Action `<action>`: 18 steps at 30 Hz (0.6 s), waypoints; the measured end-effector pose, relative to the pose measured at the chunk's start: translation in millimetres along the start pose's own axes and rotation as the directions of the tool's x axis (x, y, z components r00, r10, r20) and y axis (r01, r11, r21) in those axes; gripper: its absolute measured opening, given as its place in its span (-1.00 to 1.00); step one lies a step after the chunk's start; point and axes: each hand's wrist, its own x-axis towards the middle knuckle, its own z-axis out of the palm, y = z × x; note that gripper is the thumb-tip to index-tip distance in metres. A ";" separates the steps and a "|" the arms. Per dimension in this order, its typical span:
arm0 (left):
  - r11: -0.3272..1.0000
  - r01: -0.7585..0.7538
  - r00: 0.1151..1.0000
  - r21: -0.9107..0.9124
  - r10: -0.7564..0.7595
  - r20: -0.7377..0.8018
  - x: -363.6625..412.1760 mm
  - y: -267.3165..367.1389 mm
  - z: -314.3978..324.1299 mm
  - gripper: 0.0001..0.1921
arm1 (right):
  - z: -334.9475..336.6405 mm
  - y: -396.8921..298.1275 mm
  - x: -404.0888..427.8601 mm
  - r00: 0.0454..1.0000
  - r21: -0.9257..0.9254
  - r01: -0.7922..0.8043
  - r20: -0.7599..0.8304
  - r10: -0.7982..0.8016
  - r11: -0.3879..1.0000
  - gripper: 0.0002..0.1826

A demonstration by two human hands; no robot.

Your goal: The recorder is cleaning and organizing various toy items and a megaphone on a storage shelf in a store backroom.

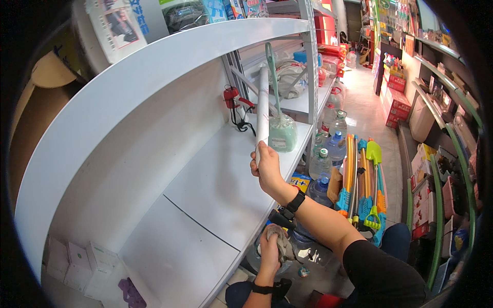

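My right hand (265,165) grips the lower end of a long white roll (262,104), held upright over the far end of a white metal shelf (200,192). Below the shelf's front edge, my left hand (270,248) is closed around a crumpled grey-brown cloth (283,242). Just beyond the roll, a green toilet brush in a plastic-wrapped holder (283,134) stands on the shelf. A red and white megaphone (235,102) with a black strap is to the left of the roll, near the back panel.
White boxes (79,265) and a purple item (131,292) are at the near left. An upper shelf (154,54) curves overhead. Large water bottles (320,163) and colourful toy water guns and shovels (364,181) stand on the aisle floor; stocked shelves (437,184) line the right.
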 end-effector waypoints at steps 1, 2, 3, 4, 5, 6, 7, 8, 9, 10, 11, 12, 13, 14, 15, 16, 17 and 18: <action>1.000 -0.002 1.000 0.007 0.002 -0.005 0.5 0.9 0.4 -0.73 | 2.2 2.9 9.5 1.000 0.008 -0.004 0.003 0.004 1.000 -0.68; 1.000 -0.012 1.000 0.022 0.012 -0.010 0.4 0.8 -0.6 -0.72 | 5.5 6.9 20.5 1.000 0.010 0.012 0.004 -0.012 1.000 -0.67; 0.999 -0.026 0.999 0.039 0.027 -0.019 -0.8 4.2 -4.6 -0.72 | 12.1 14.1 33.4 1.000 0.016 0.024 0.010 -0.024 1.000 -0.67; 0.998 -0.017 1.000 0.060 0.019 -0.024 -2.8 9.1 -6.7 -0.72 | 21.3 21.6 58.8 0.999 -0.042 0.037 -0.031 -0.039 0.998 -0.64; 0.998 -0.028 0.999 0.065 0.030 -0.030 -4.2 9.3 -3.9 -0.72 | 29.9 24.0 99.2 0.996 -0.104 0.054 -0.068 -0.061 0.993 -0.61; 0.997 0.038 0.999 0.063 -0.037 -0.018 -0.3 5.6 4.8 -0.72 | 27.2 6.1 165.2 0.988 -0.069 0.148 -0.033 -0.151 0.987 -0.61; 0.993 0.107 0.994 0.058 -0.107 -0.013 5.9 -0.1 12.3 -0.73 | 27.4 -20.4 225.9 0.973 -0.037 0.231 0.003 -0.231 0.972 -0.61; 0.989 0.122 0.993 0.082 -0.122 -0.001 6.2 -0.4 4.8 -0.74 | 55.1 -44.1 247.0 0.996 0.174 0.087 -0.021 -0.085 0.981 -0.60; 0.987 0.133 0.991 0.086 -0.130 -0.032 -0.7 6.4 -4.5 -0.74 | 80.4 -51.5 248.4 0.997 0.382 -0.059 -0.020 0.072 0.922 -0.58; 0.981 0.087 0.995 0.173 -0.093 0.025 2.4 8.5 7.0 -0.74 | 53.9 -45.8 267.9 0.998 0.370 -0.029 -0.039 0.046 0.929 -0.58; 0.973 0.032 0.987 0.229 -0.066 0.144 11.2 -2.5 38.6 -0.74 | -12.8 -67.0 303.9 0.991 0.100 -0.050 0.131 0.036 0.994 -0.63; 0.983 0.128 0.954 0.129 -0.158 0.255 19.1 -15.0 53.7 -0.73 | -65.2 -95.1 320.0 0.956 -0.179 -0.058 0.272 0.106 0.982 -0.68; 0.981 0.117 0.987 0.153 -0.132 0.092 12.9 -3.6 12.4 -0.73 | 14.8 10.5 227.8 0.879 -0.312 0.322 0.449 -0.160 0.894 -0.60; 0.987 0.119 0.983 0.109 -0.133 0.130 14.5 -6.4 29.4 -0.72 | -24.6 15.9 223.1 0.739 -0.398 0.540 0.645 -0.192 0.741 -0.47; 0.992 0.099 0.994 0.079 -0.101 0.030 6.4 2.8 7.5 -0.72 | 6.8 46.7 146.9 0.816 -0.370 0.195 0.575 0.059 0.908 -0.35; 0.993 0.093 0.995 0.075 -0.094 0.018 2.8 4.3 3.5 -0.72 | 4.8 31.6 93.5 0.769 -0.492 0.200 0.614 0.175 0.847 -0.37; 0.993 0.046 0.997 0.109 -0.052 0.051 4.2 -0.7 8.1 -0.71 | -18.4 11.8 65.9 0.714 -0.506 0.197 0.661 0.231 0.840 -0.43; 0.990 -0.003 0.997 0.143 -0.008 0.077 5.1 -4.7 9.6 -0.71 | -35.4 -8.6 33.8 0.703 -0.567 0.145 0.636 0.318 0.811 -0.48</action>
